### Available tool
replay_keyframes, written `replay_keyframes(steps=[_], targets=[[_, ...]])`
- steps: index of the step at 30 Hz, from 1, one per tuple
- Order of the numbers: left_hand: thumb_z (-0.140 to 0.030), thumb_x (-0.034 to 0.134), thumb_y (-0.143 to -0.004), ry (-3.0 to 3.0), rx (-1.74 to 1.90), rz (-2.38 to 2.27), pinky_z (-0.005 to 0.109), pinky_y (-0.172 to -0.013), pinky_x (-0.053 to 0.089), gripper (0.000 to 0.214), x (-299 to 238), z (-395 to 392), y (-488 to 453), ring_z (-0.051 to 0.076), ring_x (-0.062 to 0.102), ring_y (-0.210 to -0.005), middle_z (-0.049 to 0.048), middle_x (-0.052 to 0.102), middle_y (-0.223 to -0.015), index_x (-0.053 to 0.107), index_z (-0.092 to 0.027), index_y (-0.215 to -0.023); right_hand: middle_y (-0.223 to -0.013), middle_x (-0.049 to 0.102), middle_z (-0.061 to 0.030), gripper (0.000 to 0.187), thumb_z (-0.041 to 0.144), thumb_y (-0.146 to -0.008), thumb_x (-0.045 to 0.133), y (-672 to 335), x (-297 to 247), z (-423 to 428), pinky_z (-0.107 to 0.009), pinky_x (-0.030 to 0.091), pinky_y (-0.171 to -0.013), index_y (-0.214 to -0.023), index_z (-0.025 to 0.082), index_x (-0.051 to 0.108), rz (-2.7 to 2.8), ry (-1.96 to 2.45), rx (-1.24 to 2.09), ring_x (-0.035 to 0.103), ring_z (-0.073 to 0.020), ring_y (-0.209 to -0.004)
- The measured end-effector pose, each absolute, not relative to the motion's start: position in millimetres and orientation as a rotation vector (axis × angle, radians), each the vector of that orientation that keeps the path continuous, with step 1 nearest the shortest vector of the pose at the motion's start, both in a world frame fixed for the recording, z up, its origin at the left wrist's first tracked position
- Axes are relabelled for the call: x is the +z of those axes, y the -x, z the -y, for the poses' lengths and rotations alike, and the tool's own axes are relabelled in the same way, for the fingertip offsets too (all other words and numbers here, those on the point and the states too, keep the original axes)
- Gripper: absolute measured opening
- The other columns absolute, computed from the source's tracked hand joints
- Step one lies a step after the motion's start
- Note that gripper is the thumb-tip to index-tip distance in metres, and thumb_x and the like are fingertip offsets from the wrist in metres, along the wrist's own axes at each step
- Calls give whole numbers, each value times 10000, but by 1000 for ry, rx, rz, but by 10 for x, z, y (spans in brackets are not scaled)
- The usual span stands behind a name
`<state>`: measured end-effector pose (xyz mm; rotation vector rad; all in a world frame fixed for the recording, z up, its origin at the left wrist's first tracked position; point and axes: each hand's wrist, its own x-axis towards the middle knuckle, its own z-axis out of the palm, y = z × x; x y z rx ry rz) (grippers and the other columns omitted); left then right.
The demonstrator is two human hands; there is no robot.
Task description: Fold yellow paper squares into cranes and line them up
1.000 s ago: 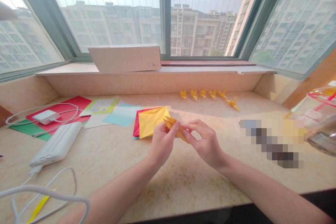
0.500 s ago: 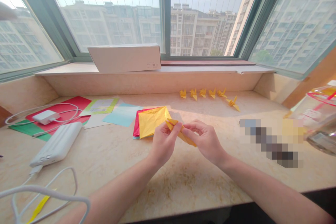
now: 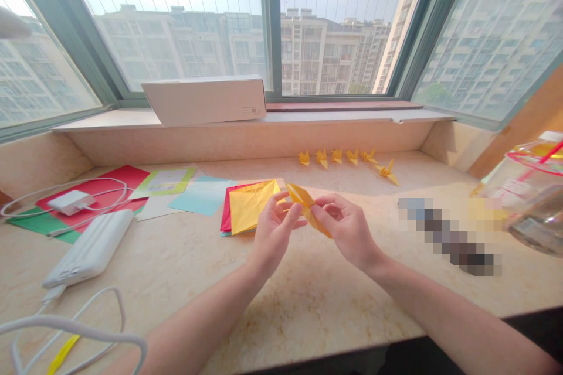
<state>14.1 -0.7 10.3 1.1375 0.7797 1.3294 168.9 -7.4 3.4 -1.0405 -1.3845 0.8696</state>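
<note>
A folded piece of yellow origami paper (image 3: 307,202) is held up above the counter, slanting down toward the right. My right hand (image 3: 349,231) pinches it near the middle and lower end, its fingers closed behind. On the other side, my left hand (image 3: 273,233) has its thumb against the paper's left edge, with the fingers curled loosely around and partly hidden. Just left of this hand lies a stack of yellow paper (image 3: 248,206) over red sheets (image 3: 225,217). Several small folded yellow cranes (image 3: 336,156) stand in a row at the back, and one crane (image 3: 387,173) sits slightly nearer.
On the left are a white power bank (image 3: 90,249), a charger (image 3: 70,202), looping white cables (image 3: 70,322) and coloured sheets (image 3: 202,194). A plastic container (image 3: 534,193) stands at the right beside a blurred-out patch. A white box (image 3: 204,102) rests on the window ledge.
The folded yellow paper has turned, and its upper end now points up more, with a pale crease showing. My left fingers have loosened and spread slightly.
</note>
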Motion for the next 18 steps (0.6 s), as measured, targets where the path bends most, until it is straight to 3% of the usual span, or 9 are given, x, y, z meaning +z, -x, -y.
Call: replay_keyframes(steps=[6, 14, 18], targets=[[-451, 707, -823, -1353, 1212, -966, 266, -613, 529, 345, 71, 41, -125, 141, 654, -585, 0, 637, -622, 525, -171, -738, -737, 716, -40, 289, 459, -808, 713, -1724, 22, 19, -278, 521, -549, -894, 186, 669, 1298, 1080, 888, 676, -181, -646], [-422, 680, -846, -1401, 1218, -919, 276, -594, 546, 291, 67, 67, -154, 153, 677, -614, 16, 644, -743, 555, -162, -807, -780, 688, -27, 219, 407, -845, 695, -1681, -42, 58, -274, 531, -592, -892, 197, 649, 1385, 1031, 895, 651, -162, -682], [-354, 680, -841, -1371, 1282, -936, 262, -589, 554, 243, 71, 48, -144, 146, 678, -603, -12, 613, -697, 549, -160, -778, -942, 684, -52, 154, 359, -891, 656, -1671, -26, 79, -328, 552, -751, -909, 213, 704, 1522, 938, 795, 663, -190, -873]])
